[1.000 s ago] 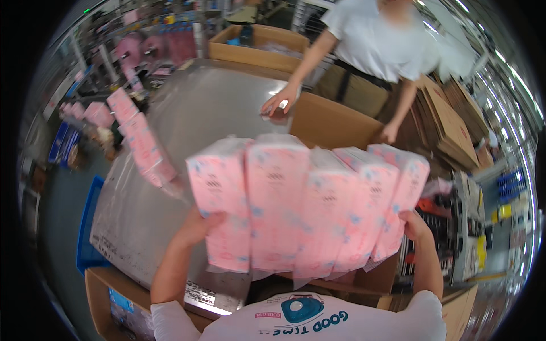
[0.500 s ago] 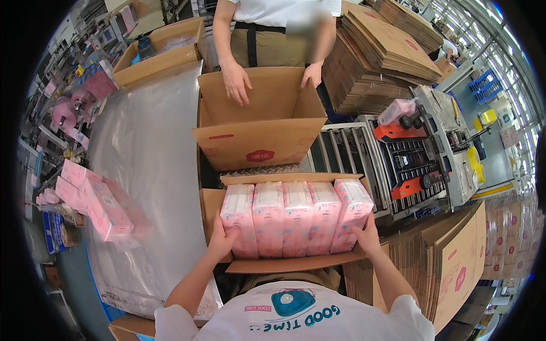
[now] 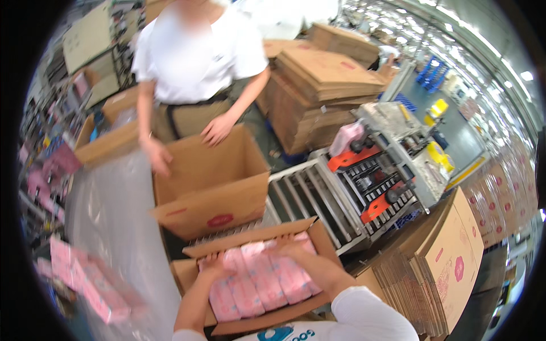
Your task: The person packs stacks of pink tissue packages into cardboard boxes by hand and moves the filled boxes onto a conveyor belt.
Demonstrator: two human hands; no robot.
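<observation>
In front of me stands an open cardboard carton (image 3: 270, 321) with a row of several pink plastic-wrapped tissue packs (image 3: 250, 290) inside. My left hand (image 3: 216, 267) lies on top of the packs at the left end, its fingers stretched toward the far side. My right hand (image 3: 289, 249) rests over the far edge of the packs further right, fingers extended and slightly blurred. Neither hand grips a pack. Beyond it, a second open carton (image 3: 239, 202) stands upright; a co-worker's hands (image 3: 156, 156) are at its left and far edges.
At left, a metal table (image 3: 116, 199) bears more pink packs (image 3: 96, 287). A roller conveyor (image 3: 315, 196) with an orange-and-black machine (image 3: 369, 179) runs to the right. Flattened cartons (image 3: 438, 267) stand near right; another stack (image 3: 318, 85) is behind.
My hands have moved from the packs' outer sides onto their tops, and the packs sit lower in the carton. My view has shifted and tilted. The co-worker's hands have moved on the far carton.
</observation>
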